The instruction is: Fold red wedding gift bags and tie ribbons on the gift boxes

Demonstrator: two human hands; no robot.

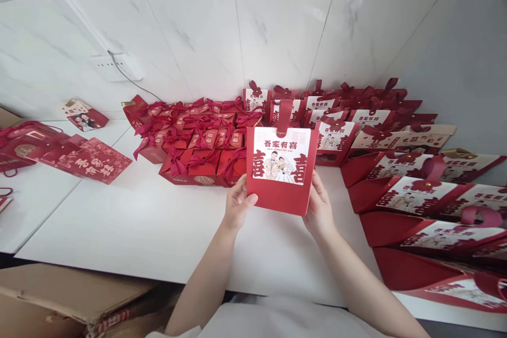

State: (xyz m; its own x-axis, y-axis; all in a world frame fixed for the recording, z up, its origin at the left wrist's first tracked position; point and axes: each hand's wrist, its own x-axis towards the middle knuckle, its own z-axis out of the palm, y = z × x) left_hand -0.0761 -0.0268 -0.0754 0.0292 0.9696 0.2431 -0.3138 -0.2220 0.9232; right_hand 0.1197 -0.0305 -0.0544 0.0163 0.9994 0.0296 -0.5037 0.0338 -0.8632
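Note:
Between my two hands, above the white table point(130, 227), is a red gift box point(279, 198) with a white printed panel of a cartoon wedding couple and a dark red ribbon loop on top. My left hand point(237, 203) grips its left lower edge, thumb on the front. On the opposite side, my right hand point(319, 203) holds the right edge, with its fingers partly hidden behind. Just behind it stand rows of small red boxes point(206, 169) tied with red bows. Similar gift boxes point(336, 137) with the couple print stand behind and to the right.
More red gift boxes point(415, 195) line the table's right side. At the left lie red printed bags point(97, 161) and a small photo box point(85, 115). A wall socket point(116, 67) with a cable is on the tiled wall. A cardboard box point(67, 290) sits below the front edge.

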